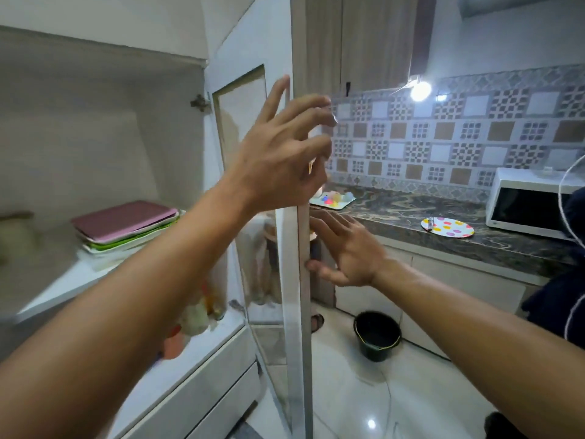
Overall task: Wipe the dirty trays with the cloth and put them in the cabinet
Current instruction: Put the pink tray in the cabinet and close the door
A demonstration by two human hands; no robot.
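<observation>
Head view had left hand (278, 147) and right hand (348, 251) released, holding nothing, at the white-framed glass cabinet door (294, 312) (it likely wanted a gentle, pinch-free swing)

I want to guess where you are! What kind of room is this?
Most likely a home kitchen. A microwave sits on a marbled counter, patterned tiles cover the wall behind it, and an open cabinet holds stacked trays.
</observation>
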